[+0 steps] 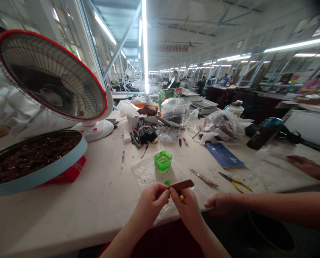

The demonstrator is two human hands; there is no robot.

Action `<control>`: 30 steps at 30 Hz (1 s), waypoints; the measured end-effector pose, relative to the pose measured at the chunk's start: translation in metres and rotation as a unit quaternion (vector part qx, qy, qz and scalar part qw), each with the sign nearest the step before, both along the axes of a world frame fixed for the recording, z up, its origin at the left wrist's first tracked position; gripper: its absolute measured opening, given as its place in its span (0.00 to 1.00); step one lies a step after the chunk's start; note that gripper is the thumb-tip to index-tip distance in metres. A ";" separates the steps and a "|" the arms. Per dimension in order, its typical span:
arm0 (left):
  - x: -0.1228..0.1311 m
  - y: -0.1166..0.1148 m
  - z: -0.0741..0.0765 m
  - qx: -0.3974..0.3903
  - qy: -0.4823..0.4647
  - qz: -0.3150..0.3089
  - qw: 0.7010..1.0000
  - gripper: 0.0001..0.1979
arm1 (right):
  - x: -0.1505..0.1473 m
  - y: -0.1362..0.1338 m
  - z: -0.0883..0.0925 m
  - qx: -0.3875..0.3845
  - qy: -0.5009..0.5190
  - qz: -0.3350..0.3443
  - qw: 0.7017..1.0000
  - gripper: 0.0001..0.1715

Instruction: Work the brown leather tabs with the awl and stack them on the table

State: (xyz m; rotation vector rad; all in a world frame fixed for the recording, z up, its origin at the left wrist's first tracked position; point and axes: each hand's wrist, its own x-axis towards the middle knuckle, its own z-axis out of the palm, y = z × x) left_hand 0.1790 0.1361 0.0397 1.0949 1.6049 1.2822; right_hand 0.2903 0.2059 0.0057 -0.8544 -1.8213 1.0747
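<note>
Near the table's front edge, my left hand [155, 199] and my right hand [186, 204] meet thumb to thumb. Between them is a flat brown strip with a rounded end [183, 185], which looks like leather. My left fingers pinch its near end, while my right fingers close around it from the other side. A small yellow tip [182, 197] pokes out of my right hand; the rest of that object is hidden. Just beyond the hands, a bright green open dish [163, 161] stands on a clear plastic sheet [142, 172].
At left, a round tray [76, 152] of brown pieces stands by a red-rimmed fan [52, 75]. Right lie yellow-handled pliers [236, 182], a pointed blade-like piece [203, 177] and a blue booklet [224, 155]. Another person's hands [224, 204] rest close by. Black strips [146, 132] lie behind.
</note>
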 end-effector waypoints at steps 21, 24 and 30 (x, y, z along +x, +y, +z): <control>-0.027 0.002 -0.025 0.012 -0.121 0.128 0.984 0.04 | 0.005 0.029 -0.019 -0.178 0.139 0.011 0.974 0.19; -0.032 0.004 -0.029 0.014 -0.169 0.150 0.974 0.05 | 0.006 0.043 -0.021 -0.151 0.140 -0.017 0.978 0.24; -0.027 0.008 -0.032 -0.011 -0.221 0.120 0.968 0.08 | 0.000 0.042 -0.023 -0.158 0.138 -0.044 0.977 0.26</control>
